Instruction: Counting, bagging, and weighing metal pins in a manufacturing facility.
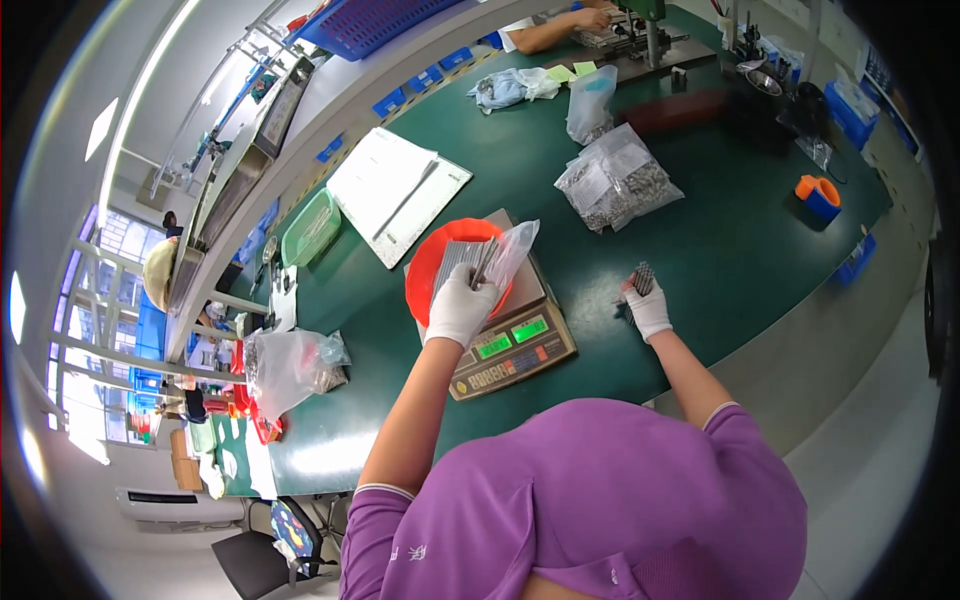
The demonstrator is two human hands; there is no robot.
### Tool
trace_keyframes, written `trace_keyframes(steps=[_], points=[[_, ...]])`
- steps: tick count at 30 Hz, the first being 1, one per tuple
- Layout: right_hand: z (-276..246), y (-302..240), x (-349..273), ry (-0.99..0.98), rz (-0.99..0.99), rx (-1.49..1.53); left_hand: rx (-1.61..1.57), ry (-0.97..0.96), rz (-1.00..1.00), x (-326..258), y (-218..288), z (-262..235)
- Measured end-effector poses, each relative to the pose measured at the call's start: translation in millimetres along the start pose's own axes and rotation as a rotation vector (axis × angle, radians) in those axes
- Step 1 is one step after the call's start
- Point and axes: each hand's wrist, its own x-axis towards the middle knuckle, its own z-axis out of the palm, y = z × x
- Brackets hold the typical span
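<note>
My left hand (pixel 461 306), in a white glove, is closed on a few thin grey metal rods (pixel 486 262) above an orange-red bowl (pixel 425 262). More grey rods lie in the bowl beneath it. A clear plastic bag (pixel 518 247) stands up at the bowl's right side, close to the fingers. The bowl rests on a digital scale (pixel 540 342) with lit green displays. Off to the right, over the green table, my right hand (pixel 647 305) wears a white glove with bare fingertips. It is closed round a small bundle of dark grey metal pieces (pixel 643 275).
On the green table (pixel 400 310) lie a filled bag of metal parts (pixel 618 180), a white clipboard with papers (pixel 395 190), a green basket (pixel 312 228) and an orange-and-blue tape dispenser (pixel 818 198). Another bag (pixel 295 370) sits at left. A co-worker's arm (pixel 550 32) reaches in at the far side.
</note>
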Motion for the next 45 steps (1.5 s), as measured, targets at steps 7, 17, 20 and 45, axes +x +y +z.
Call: trace_keyframes(steps=[7,17,20,45], points=[[41,-104,3,-0.277,0.374,0.204,0.083,-0.056,0.003,-1,0,9],[115,-186,-2,-1.12,0.675,-0.27,-0.416,0.321,0.061,-16,0,45],[118,-184,1,-1.209,0.645,-0.501,-0.468,0.307,0.038,-21,6,35],[188,-146,46,-1.065,0.874,-0.123,-0.325,0.289,0.337,-13,-4,20]])
